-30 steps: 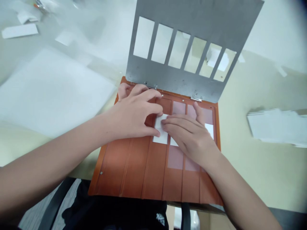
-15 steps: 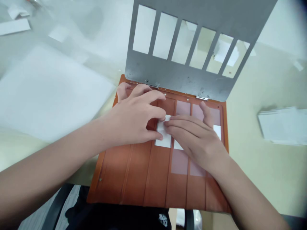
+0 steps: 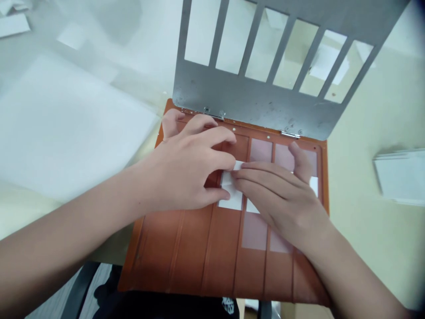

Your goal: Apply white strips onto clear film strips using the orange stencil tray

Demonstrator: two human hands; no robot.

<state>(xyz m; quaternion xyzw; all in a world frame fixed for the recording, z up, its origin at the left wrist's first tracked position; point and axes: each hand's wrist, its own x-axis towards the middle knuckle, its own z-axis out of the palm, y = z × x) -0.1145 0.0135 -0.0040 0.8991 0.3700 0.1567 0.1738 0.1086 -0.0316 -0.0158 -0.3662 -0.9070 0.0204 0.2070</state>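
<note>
An orange grooved tray [image 3: 186, 257] lies at the table's near edge, with a grey slotted metal lid [image 3: 245, 99] hinged open at its far side. Both hands rest on the tray over a small white label [image 3: 230, 199] in a middle groove. My left hand [image 3: 186, 168] presses its fingertips on the label's left edge, fingers curled. My right hand [image 3: 282, 195] lies flat with fingers extended across the label and the neighbouring pale strips [image 3: 254, 230]. Another white label [image 3: 314, 185] shows beside the right thumb.
A large white sheet [image 3: 66, 128] lies on the table to the left. A stack of white labels [image 3: 401, 177] sits at the right edge. Loose white scraps [image 3: 13, 24] lie at the far left. A dark chair and clothing show below the tray.
The view has shifted closer and slightly down; the hands stay together on the white label, barely moving on the tray.
</note>
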